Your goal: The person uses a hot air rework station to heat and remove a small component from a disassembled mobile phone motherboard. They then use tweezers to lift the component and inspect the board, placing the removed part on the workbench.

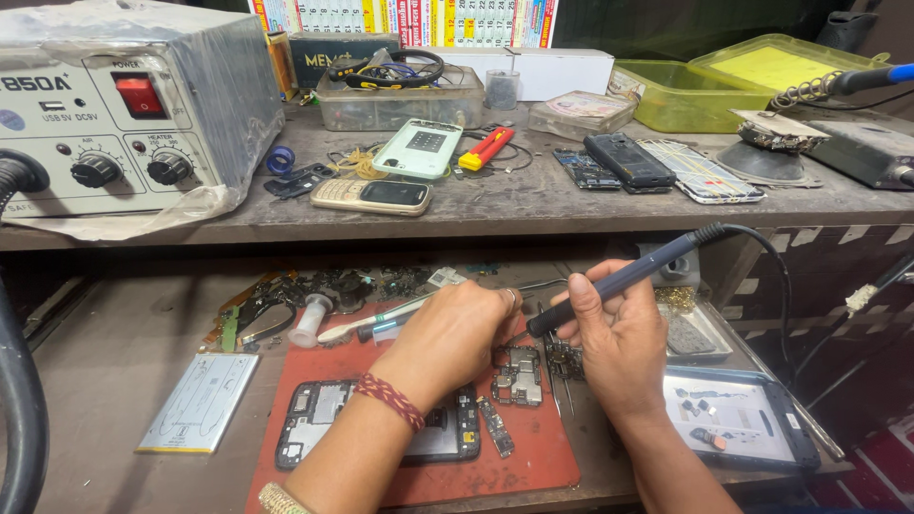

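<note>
Got my right hand (619,333) wrapped around the soldering iron (614,281), tip angled down over the little circuit board (517,375) on the red mat (533,447). My left hand (455,333) is curled shut just above the board, pinching what looks like tweezers (543,284), can't tell for sure. An opened phone (319,419) lies just left of the board.

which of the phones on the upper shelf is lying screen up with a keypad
The gold keypad phone at the shelf's front edge. The mint phone behind it lies back up, and the black phone to the right shows no keypad.
</note>
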